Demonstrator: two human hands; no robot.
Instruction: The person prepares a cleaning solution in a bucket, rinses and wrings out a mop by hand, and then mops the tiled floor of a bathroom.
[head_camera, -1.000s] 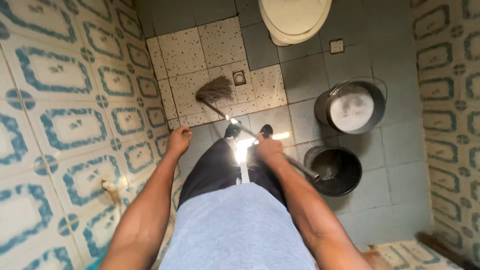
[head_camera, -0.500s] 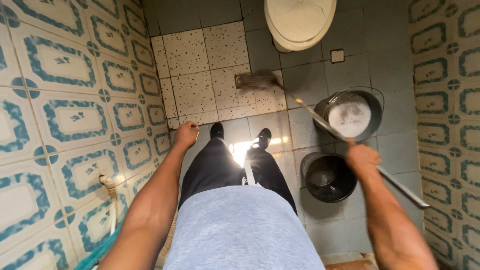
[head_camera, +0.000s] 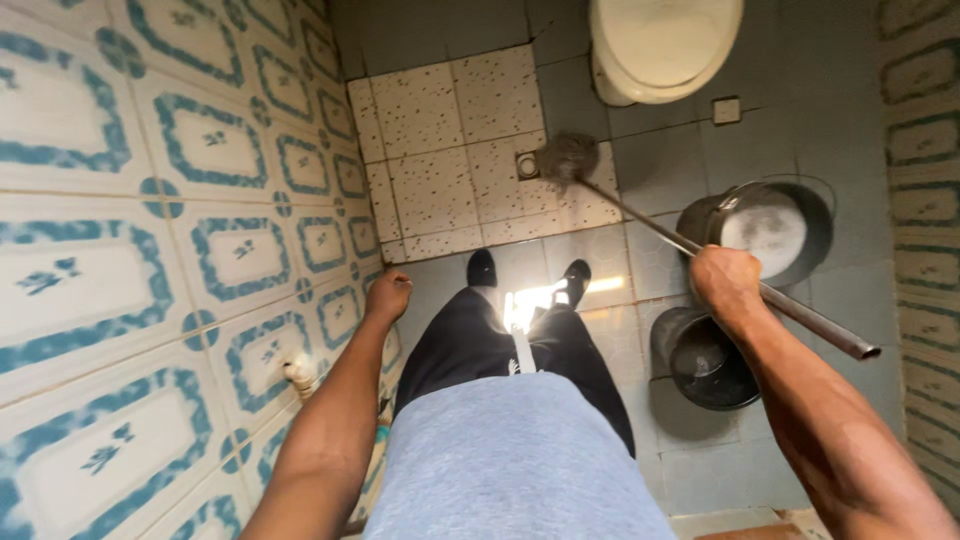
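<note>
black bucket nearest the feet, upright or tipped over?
Upright. The black bucket stands on the grey floor, its round rim facing up at the camera, dark inside visible. Whether it holds water: cannot tell.

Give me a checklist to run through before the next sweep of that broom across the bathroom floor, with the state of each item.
1. Right hand closed around the broom handle: ok.
2. Broom head down on the speckled floor tiles, beside the floor drain: ok.
3. Left hand free, resting at the patterned wall: ok.
4. Two buckets sitting close under the handle's path: not ok.
5. Toilet apart from the broom head: ok.
6. Floor wet or slippery underfoot: cannot tell.
</note>
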